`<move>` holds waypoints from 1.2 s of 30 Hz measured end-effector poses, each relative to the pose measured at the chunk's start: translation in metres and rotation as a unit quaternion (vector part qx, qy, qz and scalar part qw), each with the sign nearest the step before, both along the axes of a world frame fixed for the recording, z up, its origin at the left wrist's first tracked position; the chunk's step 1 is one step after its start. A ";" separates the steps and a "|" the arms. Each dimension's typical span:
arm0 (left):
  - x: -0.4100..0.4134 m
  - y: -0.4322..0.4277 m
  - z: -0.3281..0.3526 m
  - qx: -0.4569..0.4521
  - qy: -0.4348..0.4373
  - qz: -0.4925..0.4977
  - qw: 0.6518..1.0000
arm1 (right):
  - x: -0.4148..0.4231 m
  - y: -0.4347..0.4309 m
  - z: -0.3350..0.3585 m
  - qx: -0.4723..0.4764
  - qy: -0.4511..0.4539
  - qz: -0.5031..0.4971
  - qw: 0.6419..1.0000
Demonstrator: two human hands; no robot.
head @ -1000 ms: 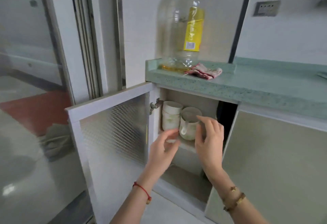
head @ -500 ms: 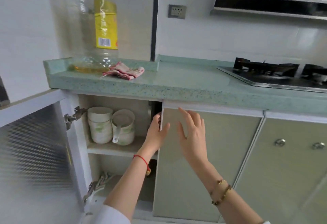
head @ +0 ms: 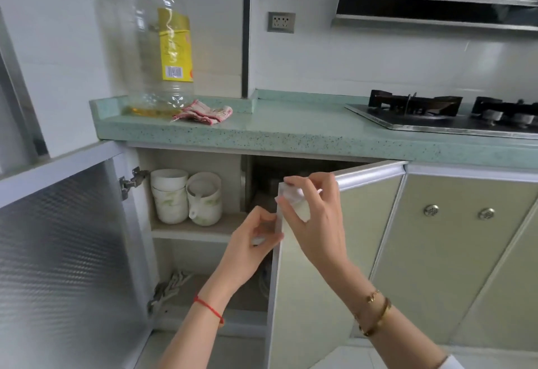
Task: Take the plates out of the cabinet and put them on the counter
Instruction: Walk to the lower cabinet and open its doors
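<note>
Cabinet door (head: pixel 334 266) swung ajar | hands: left hand (head: pixel 250 243), right hand (head: pixel 313 220) grip its edge | bowls (head: pixel 170 202) on shelf (head: pixel 189 230)

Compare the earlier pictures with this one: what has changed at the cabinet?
The left hand and right hand left the shelf and gripped the beige door by its edge, swinging it partly open. The bowls, bottle and cloth stayed put.

left hand (head: pixel 247 243) fingertips tucked behind door edge (head: pixel 274 281) | dark cabinet interior (head: pixel 291 166) above both hands unreadable | right hand (head: pixel 314 220) fingertips smeared by blur
</note>
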State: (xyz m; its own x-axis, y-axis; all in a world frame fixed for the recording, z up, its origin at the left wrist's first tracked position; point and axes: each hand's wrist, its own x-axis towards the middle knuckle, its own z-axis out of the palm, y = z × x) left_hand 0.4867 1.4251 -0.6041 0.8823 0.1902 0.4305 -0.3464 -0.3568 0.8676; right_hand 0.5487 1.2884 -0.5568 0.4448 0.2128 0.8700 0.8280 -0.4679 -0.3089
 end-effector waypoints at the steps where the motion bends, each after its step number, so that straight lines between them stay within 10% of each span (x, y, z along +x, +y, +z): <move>1: -0.008 -0.008 -0.001 0.001 -0.006 -0.017 1.000 | -0.006 -0.010 -0.001 0.008 -0.001 0.007 1.000; 16: -0.025 -0.170 -0.008 -0.095 -0.059 -0.191 0.975 | -0.074 -0.176 -0.010 0.094 -0.027 -0.046 0.994; 36: 0.010 -0.351 -0.016 -0.124 -0.088 -0.137 0.979 | -0.060 -0.313 -0.007 0.146 0.014 -0.214 0.966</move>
State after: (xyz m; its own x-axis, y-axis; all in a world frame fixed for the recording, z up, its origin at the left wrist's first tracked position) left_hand 0.4963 1.0742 -0.6197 0.8317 0.0740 0.5503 -0.5508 -0.0158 0.8345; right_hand 0.4890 0.9750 -0.5637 0.4618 -0.2486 0.8515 0.5678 -0.6546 -0.4991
